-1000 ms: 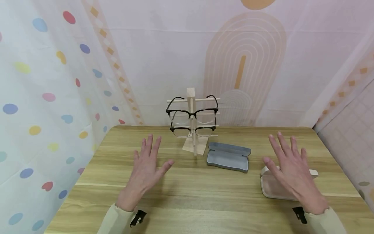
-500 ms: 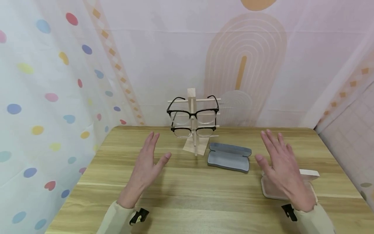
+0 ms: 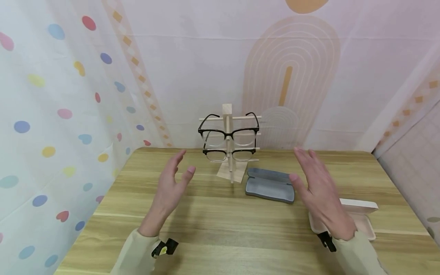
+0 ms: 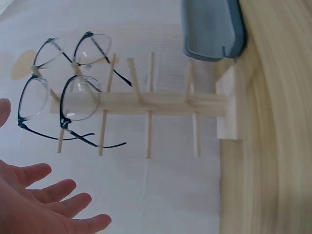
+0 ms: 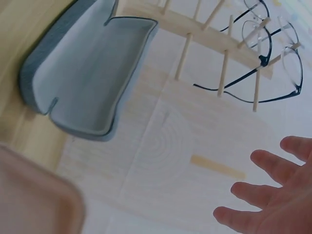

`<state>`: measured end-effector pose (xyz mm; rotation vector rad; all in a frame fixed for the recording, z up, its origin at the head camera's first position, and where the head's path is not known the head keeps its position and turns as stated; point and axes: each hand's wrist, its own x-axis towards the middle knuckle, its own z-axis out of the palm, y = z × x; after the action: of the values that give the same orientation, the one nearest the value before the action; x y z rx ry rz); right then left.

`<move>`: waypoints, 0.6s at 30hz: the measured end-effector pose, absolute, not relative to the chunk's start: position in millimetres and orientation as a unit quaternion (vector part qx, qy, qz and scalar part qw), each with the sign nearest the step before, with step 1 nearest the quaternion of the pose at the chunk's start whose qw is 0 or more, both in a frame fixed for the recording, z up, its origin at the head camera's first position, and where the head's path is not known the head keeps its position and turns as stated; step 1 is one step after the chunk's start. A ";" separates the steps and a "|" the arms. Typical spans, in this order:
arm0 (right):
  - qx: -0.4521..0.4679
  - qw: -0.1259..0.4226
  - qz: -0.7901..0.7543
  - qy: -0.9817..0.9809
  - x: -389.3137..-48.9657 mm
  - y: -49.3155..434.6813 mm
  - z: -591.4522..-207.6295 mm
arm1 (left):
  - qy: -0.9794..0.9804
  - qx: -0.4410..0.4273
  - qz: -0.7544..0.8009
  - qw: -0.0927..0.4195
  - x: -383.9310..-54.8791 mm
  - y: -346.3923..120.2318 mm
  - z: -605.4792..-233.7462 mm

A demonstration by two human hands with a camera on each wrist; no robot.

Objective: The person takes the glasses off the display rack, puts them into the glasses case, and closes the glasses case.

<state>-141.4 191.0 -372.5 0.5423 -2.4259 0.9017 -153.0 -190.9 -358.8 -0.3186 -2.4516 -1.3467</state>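
Note:
My left hand (image 3: 169, 190) hovers over the left part of the table, fingers extended and thumb apart, holding nothing. On the other side my right hand (image 3: 321, 193) is raised in the same way, overlapping a pale pink glasses case (image 3: 364, 225) that lies open. Between the hands a wooden glasses rack (image 3: 227, 109) bears two pairs of dark-framed glasses, the upper pair (image 3: 228, 135) above the lower pair (image 3: 229, 152). A grey-blue glasses case (image 3: 269, 188) lies open just right of the rack's base; its pale lining (image 5: 97, 83) shows in the right wrist view.
The wood-grain table (image 3: 220, 236) reaches back to a hanging patterned cloth (image 3: 192, 68). Dotted cloth (image 3: 65, 152) hangs along the left side. Dark straps sit at both wrists, over light sleeves (image 3: 135, 254).
Both hands have turned from palms down to palms facing inward. The right hand has moved left, uncovering more of the pink case. The glasses, rack and cases stay put.

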 end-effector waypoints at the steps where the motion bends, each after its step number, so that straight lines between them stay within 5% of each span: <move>1: 0.202 0.248 0.332 -0.887 -142.6 189.2 -371.4 | -0.852 -0.111 -0.485 0.161 -153.6 -190.1 -356.9; 18: 0.213 0.264 0.385 -0.858 -157.3 161.2 -348.6 | -0.747 -0.088 -0.643 0.144 -168.6 -175.6 -326.7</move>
<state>-157.3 161.2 -348.6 0.5758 -2.3207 1.0415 -168.6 -175.6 -326.7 -0.2548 -2.1534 -1.8529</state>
